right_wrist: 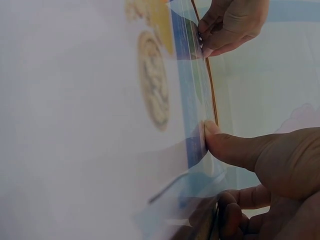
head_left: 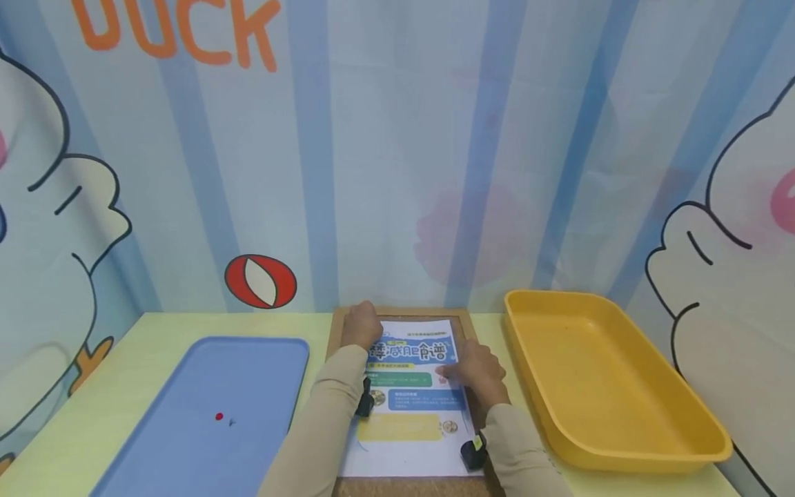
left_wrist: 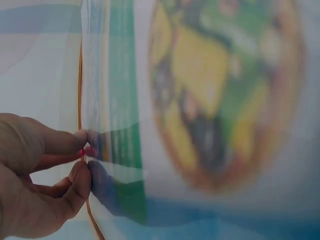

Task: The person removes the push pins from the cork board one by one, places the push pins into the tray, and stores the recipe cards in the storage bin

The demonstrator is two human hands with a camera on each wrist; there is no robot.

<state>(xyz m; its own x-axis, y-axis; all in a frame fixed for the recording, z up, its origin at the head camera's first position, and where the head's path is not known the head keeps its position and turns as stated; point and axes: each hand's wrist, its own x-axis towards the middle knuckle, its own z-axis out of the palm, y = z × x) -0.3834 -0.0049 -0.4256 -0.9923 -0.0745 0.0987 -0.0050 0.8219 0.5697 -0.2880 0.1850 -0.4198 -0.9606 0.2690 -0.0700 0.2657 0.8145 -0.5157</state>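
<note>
A printed sheet (head_left: 410, 459) with coloured blocks and food pictures lies on a wood-framed corkboard (head_left: 397, 487). At the sheet's upper left corner is my left hand (head_left: 362, 326). In the left wrist view, its fingertips pinch a small red push pin (left_wrist: 90, 150) against the sheet; the pin is mostly covered. My right hand (head_left: 478, 371) is at the board's right side. Its thumb (right_wrist: 227, 147) presses on the sheet, while the other fingers curl at the board's edge, partly hidden in the right wrist view.
On the left, a blue tray (head_left: 248, 366) holds a small red piece (head_left: 219, 416) and a tiny dark one (head_left: 232, 422). A deep yellow bin (head_left: 621, 455) stands to the right of the board. Behind the pale yellow table (head_left: 164, 328) hangs a printed curtain (head_left: 397, 172).
</note>
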